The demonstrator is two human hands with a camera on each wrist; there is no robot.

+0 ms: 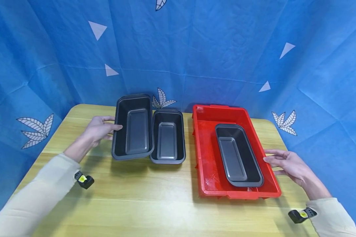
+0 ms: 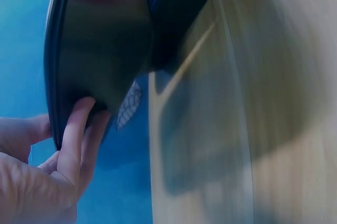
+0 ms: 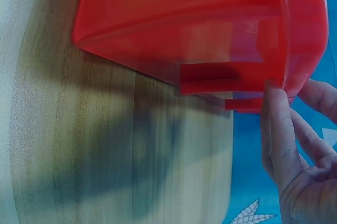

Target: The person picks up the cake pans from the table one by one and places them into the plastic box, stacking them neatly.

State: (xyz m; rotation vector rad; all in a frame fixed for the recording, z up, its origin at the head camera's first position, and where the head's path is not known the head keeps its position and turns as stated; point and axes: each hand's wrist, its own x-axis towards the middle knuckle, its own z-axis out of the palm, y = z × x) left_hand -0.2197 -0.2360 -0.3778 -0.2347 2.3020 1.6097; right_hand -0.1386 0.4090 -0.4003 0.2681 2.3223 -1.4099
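My left hand [image 1: 100,130] holds a dark loaf pan [image 1: 137,131] by its left long side, thumb over the rim and fingers against the outer wall. In the left wrist view this pan [image 2: 105,40] is raised off the table, its shadow falling on the wood. A second loaf pan [image 1: 167,141] stands just right of it, slightly overlapped by it in the head view. On the right, a third loaf pan [image 1: 234,158] lies inside a red plastic tray [image 1: 207,158]. My right hand [image 1: 289,164] grips the tray's right rim, fingers along the outer wall [image 3: 158,3].
The light wooden table [image 1: 154,204] carries the pans and tray. Behind and beside it hangs a blue cloth [image 1: 178,49] with white leaf and triangle prints. A small black camera [image 1: 84,179] is worn at the left wrist, another camera [image 1: 302,215] at the right.
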